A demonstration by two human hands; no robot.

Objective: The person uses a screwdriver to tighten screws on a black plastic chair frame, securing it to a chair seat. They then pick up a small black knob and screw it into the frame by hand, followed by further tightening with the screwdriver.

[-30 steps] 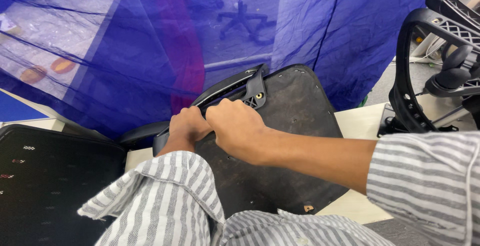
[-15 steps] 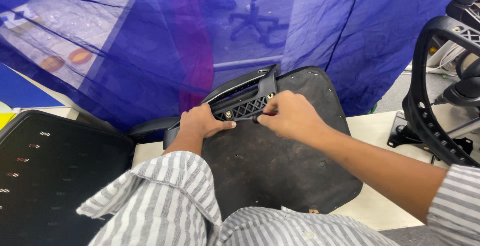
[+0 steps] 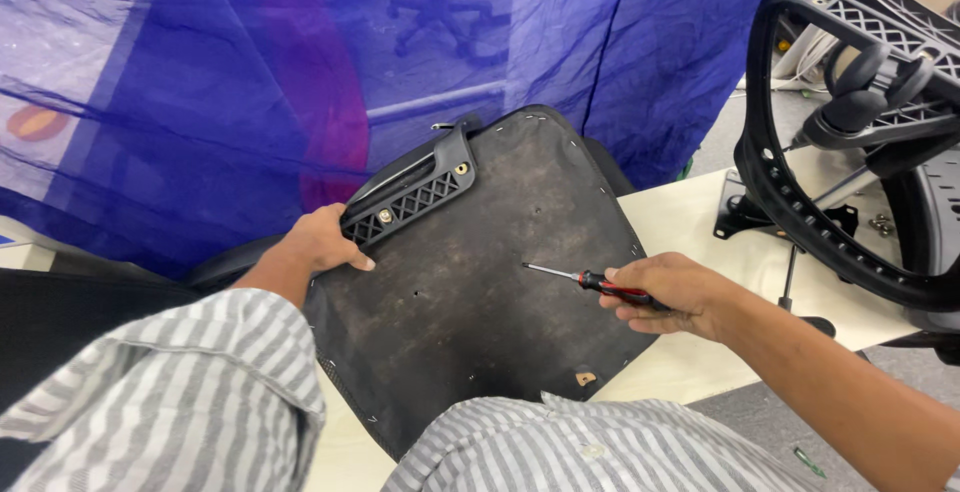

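- Your left hand (image 3: 318, 242) grips the left edge of the seat pan (image 3: 470, 282), thumb on the lower end of the black armrest bracket (image 3: 405, 202).
- Your right hand (image 3: 675, 292) is closed around a red-and-black screwdriver (image 3: 585, 279); the tip hovers over the middle of the pan, not on any screw.
- The pan lies underside up, tilted, on the pale table (image 3: 700, 222) against your lap.
- Progress, as I judge it: the bracket sits in place with two screws (image 3: 461, 168) showing in it; can't tell if they're tight.
- No bracket shows on the right edge, so that side looks open.
- The mesh chair back (image 3: 850, 132) stands apart at right, not joined.
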